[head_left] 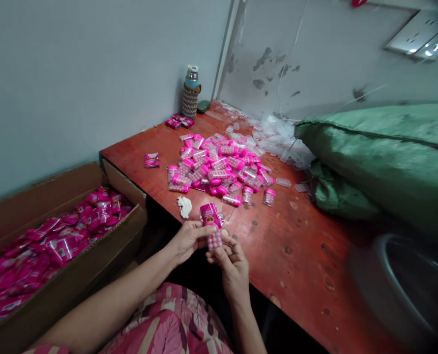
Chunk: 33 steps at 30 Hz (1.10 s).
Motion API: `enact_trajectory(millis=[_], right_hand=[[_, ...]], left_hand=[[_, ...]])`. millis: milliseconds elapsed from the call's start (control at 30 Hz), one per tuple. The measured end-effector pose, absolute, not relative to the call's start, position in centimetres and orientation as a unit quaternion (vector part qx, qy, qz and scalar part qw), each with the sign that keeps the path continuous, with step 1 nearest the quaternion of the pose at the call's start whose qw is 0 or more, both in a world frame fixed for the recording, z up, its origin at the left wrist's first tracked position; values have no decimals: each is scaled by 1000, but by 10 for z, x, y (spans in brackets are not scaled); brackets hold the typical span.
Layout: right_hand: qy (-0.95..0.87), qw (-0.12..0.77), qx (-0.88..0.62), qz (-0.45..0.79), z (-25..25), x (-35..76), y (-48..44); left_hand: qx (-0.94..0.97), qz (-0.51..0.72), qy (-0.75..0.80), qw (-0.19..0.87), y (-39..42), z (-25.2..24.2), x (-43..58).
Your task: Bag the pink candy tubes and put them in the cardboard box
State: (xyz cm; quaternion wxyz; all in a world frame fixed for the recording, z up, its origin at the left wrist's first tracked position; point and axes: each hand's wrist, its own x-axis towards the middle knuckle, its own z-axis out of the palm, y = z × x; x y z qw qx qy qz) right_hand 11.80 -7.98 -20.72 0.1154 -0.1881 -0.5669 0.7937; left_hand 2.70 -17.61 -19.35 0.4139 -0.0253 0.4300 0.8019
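Observation:
At the near edge of the table my left hand (189, 241) is closed on a printed pink sachet (208, 213), thumb across its lower part. Just below the sachet is a small clear bottle of pink balls (215, 241), gripped between the thumb and fingers of my right hand (234, 263). Bottle and sachet meet end to end; whether the bottle is partly inside cannot be made out. Beyond my hands lies a heap of similar pink-capped bottles (219, 167). A crumpled white scrap (184, 207) rests left of the sachet.
Left of me stands a cardboard box (126, 236) full of pink sachets (56, 241). The red table (277, 236) also carries a flask in a woven holder (190, 93), a loose sachet (152, 160) and clear plastic pieces (277, 137). On the right are a green sack (381, 157) and a grey basin (384, 280).

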Motion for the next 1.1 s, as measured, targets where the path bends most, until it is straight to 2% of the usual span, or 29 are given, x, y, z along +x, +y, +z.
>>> enact_trajectory(millis=[133, 200, 267, 367, 433, 500, 600, 700, 767, 900, 1000, 1100], right_hand=[[-564, 128, -190, 794, -204, 109, -83], [-575, 117, -183, 789, -200, 103, -86], [-589, 105, -177, 781, -197, 99, -88], [-607, 96, -180, 768, -196, 100, -85], [-620, 95, -184, 757, -198, 101, -80], [-632, 95, -189, 746, -202, 103, -76], [-646, 95, -196, 732, -206, 105, -73], [-655, 93, -197, 723, -206, 106, -72], [-661, 94, -198, 718, -206, 107, -71], [-678, 98, -205, 699, -205, 109, -65], [-692, 107, -208, 683, -205, 105, -60], [-699, 157, -215, 664, -205, 94, -56]], left_hand=[[-12, 800, 415, 433, -180, -190, 41], [-27, 820, 407, 403, -189, -186, 43], [-54, 857, 394, 327, -206, -181, 39], [-96, 911, 379, 133, -238, -179, 25], [-97, 899, 425, 42, -252, -182, 15], [-44, 834, 550, 8, -250, -189, 8], [149, 623, 767, -36, -224, -202, 4], [309, 412, 851, -103, -191, -216, 1], [345, 327, 870, -132, -177, -225, -1], [364, 273, 877, -156, -171, -234, -3], [372, 284, 868, -166, -173, -235, -3], [375, 310, 855, -181, -173, -234, 0]])
